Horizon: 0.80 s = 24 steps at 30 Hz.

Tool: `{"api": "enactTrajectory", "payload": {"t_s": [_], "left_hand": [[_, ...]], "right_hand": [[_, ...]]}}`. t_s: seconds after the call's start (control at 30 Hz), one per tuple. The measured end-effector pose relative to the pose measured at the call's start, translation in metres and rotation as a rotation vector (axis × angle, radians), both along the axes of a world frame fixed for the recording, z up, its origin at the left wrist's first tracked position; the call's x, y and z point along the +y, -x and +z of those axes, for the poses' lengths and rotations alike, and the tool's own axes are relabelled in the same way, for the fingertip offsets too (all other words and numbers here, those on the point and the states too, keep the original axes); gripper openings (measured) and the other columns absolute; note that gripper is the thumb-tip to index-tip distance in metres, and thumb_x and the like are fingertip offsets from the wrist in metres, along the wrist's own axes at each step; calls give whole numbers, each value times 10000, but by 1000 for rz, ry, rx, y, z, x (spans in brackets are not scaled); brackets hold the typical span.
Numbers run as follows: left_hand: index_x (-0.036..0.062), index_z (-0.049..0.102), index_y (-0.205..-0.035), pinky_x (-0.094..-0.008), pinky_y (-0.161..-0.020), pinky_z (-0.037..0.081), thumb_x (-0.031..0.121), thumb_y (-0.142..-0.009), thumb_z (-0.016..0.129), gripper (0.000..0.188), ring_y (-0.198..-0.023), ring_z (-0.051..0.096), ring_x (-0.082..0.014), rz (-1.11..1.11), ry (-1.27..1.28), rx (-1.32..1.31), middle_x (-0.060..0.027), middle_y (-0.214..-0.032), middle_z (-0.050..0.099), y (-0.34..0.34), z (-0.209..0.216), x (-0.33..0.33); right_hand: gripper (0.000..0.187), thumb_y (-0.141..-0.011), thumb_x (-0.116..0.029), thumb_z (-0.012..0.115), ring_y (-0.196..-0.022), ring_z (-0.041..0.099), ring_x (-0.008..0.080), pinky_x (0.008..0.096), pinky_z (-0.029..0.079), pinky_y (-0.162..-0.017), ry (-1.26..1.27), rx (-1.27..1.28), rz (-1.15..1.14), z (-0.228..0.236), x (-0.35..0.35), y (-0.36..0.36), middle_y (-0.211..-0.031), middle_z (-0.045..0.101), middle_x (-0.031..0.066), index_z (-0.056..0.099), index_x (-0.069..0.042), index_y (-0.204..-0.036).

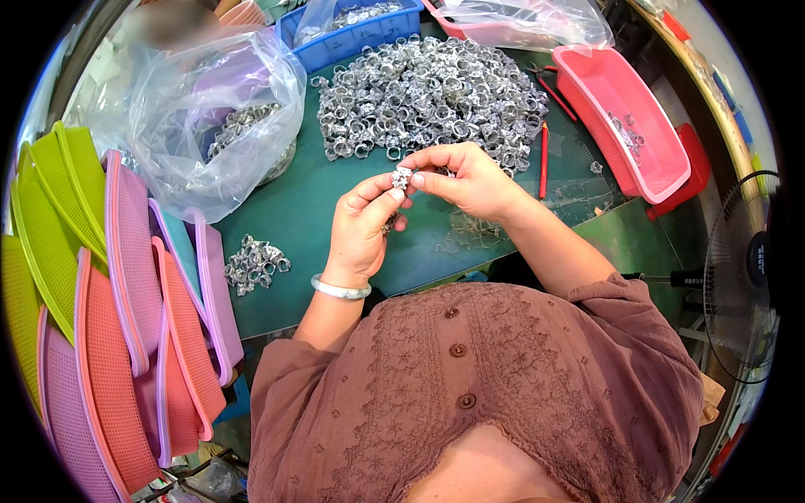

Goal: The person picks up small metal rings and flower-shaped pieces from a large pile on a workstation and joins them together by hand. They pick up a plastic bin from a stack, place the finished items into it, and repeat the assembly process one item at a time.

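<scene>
My left hand (356, 225) is closed, with a silver-coloured metal ring (402, 177) pinched upright between thumb and fingers. More metal shows lower down inside those fingers, partly hidden. From the other side my right hand (471, 180) is closed too, its thumb and forefinger at the edge of the same ring. Just beyond both hands lies a large heap of similar rings (428, 92). A much smaller pile of rings (255, 265) rests on the green tabletop (314, 251), left of my left wrist.
A clear plastic bag (226, 159) with rings stands at left, beside stacked coloured baskets (138, 260). A blue basket (352, 38) is behind the heap. At right are red-handled pliers (557, 96), a slim red tool (543, 159), a pink basket (620, 109) holding a few rings, and a fan (742, 260).
</scene>
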<state>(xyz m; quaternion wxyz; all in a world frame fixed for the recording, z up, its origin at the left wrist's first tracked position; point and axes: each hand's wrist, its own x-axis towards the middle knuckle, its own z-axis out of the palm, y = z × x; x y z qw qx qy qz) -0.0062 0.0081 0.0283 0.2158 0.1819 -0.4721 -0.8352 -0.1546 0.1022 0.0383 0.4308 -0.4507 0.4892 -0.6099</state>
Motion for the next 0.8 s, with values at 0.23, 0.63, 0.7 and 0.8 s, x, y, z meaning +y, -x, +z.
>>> {"api": "enactTrajectory", "payload": {"t_s": [0.23, 0.63, 0.7, 0.8], "left_hand": [[7, 589, -992, -212, -543, 430, 43, -814, 550, 186, -729, 550, -89, 9, 11, -6, -34, -883, 606, -3, -1, -2], [21, 582, -980, -224, -557, 441, 38, -822, 519, 171, -733, 547, -100, 25, 63, -14, -34, -874, 598, -4, -1, -2], [22, 580, -982, -224, -558, 442, 39, -823, 518, 171, -733, 547, -100, 23, 59, -14, -34, -878, 597, -4, -2, -3], [23, 577, -977, -224, -559, 441, 43, -824, 518, 166, -733, 546, -100, 30, 57, -18, -34, -879, 595, -4, -2, -3]], "right_hand": [[200, -830, -91, 558, -775, 563, 82, 224, 449, -710, -8, 44, 14, 4, -2, -2, -851, 625, 53, 589, 25, -990], [220, -804, -120, 597, -664, 489, 39, 199, 403, -612, 10, 130, -38, 5, -2, -5, -729, 576, -8, 590, 6, -983], [218, -802, -115, 597, -660, 486, 39, 201, 402, -609, 23, 162, -49, 4, -2, -5, -724, 571, -10, 589, 5, -984], [211, -798, -107, 598, -656, 482, 39, 202, 400, -606, 31, 158, -51, 0, -3, -5, -716, 564, -12, 589, 0, -980]]}}
